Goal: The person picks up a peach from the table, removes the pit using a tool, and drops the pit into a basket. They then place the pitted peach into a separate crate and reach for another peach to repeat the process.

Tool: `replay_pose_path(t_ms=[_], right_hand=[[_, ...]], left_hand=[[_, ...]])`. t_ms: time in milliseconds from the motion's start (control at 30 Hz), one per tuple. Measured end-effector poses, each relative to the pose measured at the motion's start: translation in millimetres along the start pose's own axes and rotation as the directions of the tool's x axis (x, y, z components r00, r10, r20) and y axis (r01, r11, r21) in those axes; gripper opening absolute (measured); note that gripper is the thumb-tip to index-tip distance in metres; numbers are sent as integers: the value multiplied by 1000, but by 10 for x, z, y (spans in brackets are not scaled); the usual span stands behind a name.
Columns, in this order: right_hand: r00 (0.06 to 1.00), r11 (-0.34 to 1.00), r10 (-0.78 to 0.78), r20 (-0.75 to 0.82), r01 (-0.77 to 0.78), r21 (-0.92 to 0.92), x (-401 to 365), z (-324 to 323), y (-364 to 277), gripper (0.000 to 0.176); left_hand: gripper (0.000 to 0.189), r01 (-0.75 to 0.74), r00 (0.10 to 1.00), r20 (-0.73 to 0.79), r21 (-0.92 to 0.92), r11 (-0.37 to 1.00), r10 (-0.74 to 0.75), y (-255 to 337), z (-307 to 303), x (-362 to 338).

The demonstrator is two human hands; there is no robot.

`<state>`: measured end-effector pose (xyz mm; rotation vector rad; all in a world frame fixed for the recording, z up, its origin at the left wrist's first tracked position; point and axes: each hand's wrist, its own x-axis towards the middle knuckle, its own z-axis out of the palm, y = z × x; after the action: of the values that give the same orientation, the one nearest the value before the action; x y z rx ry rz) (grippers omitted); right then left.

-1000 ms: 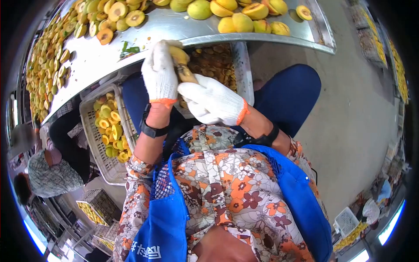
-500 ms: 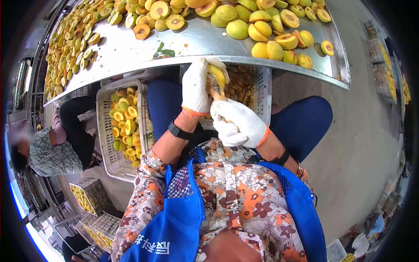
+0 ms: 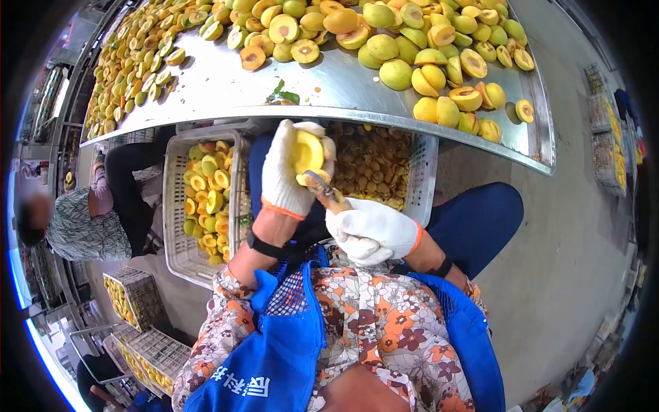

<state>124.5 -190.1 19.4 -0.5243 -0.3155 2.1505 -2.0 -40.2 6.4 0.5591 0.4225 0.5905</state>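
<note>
My left hand (image 3: 280, 175), in a white glove, is closed around a halved yellow peach-like fruit (image 3: 308, 151). Its cut face is turned up and shows a round hollow. My right hand (image 3: 376, 230), also gloved, grips the handle of a pitting tool (image 3: 331, 195) with a worn metal head. That head lies at the lower edge of the fruit, against a small cut-out piece of it (image 3: 307, 178). Below both hands, a crate (image 3: 422, 175) holds many brownish pits and scraps.
A metal table (image 3: 220, 93) ahead bears heaps of halved fruit (image 3: 429, 79) and a few green leaves (image 3: 283, 95). To my left stands a crate (image 3: 175, 220) of hollowed halves. Another person (image 3: 93, 220) sits farther left. Stacked crates (image 3: 607, 141) are at far right.
The tool has come out from the fruit toward me, with a cut-out piece at its head. The fruit now shows its hollow face. Both hands sit slightly lower in view.
</note>
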Motion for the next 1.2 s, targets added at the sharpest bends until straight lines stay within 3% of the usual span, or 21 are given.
replay_pose_path(t_ms=[67,133,167,200,233,267,300,333,367,400,467,533,600,667,867,933,967,1000,1033,1067,1200], right_hand=[[998,999,-33,-60,34,16,-12,-27,-12,14],[958,982,-172,-228,147,-120,-126,-46,-30,13],[937,956,-223,-268,155,-251,-178,-107,-40,14],[897,948,-225,-381,112,-298,-246,-124,-51,14],[881,924,-230,-413,65,-376,-275,-197,-45,17],[867,895,-231,-442,11,-446,-279,-294,5,19],[848,774,-294,-441,-60,-630,-248,-411,88,24],[831,609,-364,-421,-130,-783,-202,-502,148,30],[842,458,-413,-347,-137,-878,-176,-498,156,38],[791,446,-395,-467,-279,-850,-97,-482,152,43],[821,35,-553,-144,-149,-988,-96,-470,197,46],[822,86,-508,-257,-249,-965,-96,-418,183,51],[775,211,-485,-405,-346,-914,-90,-415,210,53],[762,236,-467,-449,-382,-894,-87,-377,181,53],[746,103,-621,-242,-228,-968,-63,-513,215,53],[651,309,-655,-382,-230,-923,-78,-321,110,54],[622,385,-662,-417,-194,-902,-78,-251,54,55],[597,366,-701,-391,-169,-915,-76,-269,58,52],[582,383,-710,-396,-153,-911,-62,-233,36,51],[569,395,-720,-398,-136,-908,-56,-152,-11,49],[511,302,-803,-305,-92,-949,-25,6,-68,47]], left_hand=[[49,-93,962,-220,300,949,164,272,-108,-135],[46,-244,846,-179,707,664,502,572,-683,-151],[42,0,846,-137,966,258,514,843,-713,-249],[38,241,856,-97,944,-225,508,1063,-694,-333],[32,318,846,101,693,-647,523,1189,-777,-351],[25,378,855,270,261,-888,443,1252,-856,-389],[32,357,847,181,503,-787,499,1328,-916,-254],[38,212,770,338,664,-717,541,1371,-1071,-43],[36,219,755,278,748,-627,594,1332,-996,165],[34,172,767,220,835,-523,603,1282,-745,381],[49,-83,739,436,816,-573,514,1291,-730,957],[58,-168,711,459,847,-505,533,1267,-665,1592],[69,-69,714,454,803,-592,533,1282,-574,2055],[72,126,821,222,828,-546,526,1261,-470,2340],[46,-75,840,357,822,-565,409,1063,-324,2005],[45,-219,749,379,916,-338,543,976,-217,1736],[43,-250,807,246,966,-67,536,895,-114,1511],[41,-244,864,113,947,211,491,802,-24,1271],[38,-317,896,190,906,280,401,727,-72,1080],[42,-142,983,53,823,550,174,694,160,756],[42,-31,997,77,543,839,-12,317,326,258]])
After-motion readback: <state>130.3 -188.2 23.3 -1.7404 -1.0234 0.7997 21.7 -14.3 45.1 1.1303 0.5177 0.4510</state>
